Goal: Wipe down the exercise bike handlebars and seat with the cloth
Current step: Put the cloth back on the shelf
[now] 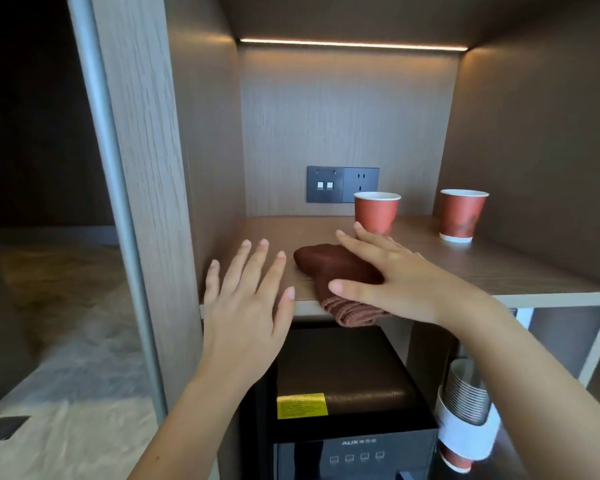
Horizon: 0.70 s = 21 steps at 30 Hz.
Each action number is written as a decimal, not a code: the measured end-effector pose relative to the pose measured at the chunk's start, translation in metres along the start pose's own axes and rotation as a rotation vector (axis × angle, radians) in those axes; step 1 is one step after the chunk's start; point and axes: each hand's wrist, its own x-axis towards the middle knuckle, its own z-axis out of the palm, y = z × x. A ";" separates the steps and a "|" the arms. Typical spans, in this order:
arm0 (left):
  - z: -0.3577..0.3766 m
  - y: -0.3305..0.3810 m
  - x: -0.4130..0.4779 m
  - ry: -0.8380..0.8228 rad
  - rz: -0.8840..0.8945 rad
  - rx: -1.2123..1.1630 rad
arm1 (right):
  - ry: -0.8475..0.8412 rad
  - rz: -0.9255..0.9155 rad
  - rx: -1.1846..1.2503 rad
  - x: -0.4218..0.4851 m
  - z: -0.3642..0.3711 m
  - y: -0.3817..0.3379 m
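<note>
Cloth (321, 263) lies folded at the front edge of the shelf (499, 271), one end overhanging, probably left handy. My right hand (395, 275) rests flat on it, fingers straight, gripping nothing yet. My left hand (246, 299) hovers spread at the shelf's left front.

Left grip (246, 306), right grip (395, 275): both flat.

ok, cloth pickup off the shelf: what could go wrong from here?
1. The right hand lies flat over the cloth, with no grip yet. The cloth overhangs the shelf edge and could slip off onto the black unit below.
2. A red cup stands just behind that hand's fingertips, so a careless lift might tip it.
</note>
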 end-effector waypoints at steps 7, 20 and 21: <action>-0.003 -0.006 -0.017 0.096 0.002 -0.012 | 0.003 -0.054 -0.065 -0.016 0.012 0.007; -0.027 -0.047 -0.025 0.096 -0.104 0.089 | -0.184 -0.130 0.085 0.039 0.043 -0.060; -0.028 -0.050 -0.026 0.092 -0.114 0.093 | -0.187 -0.129 0.094 0.043 0.045 -0.064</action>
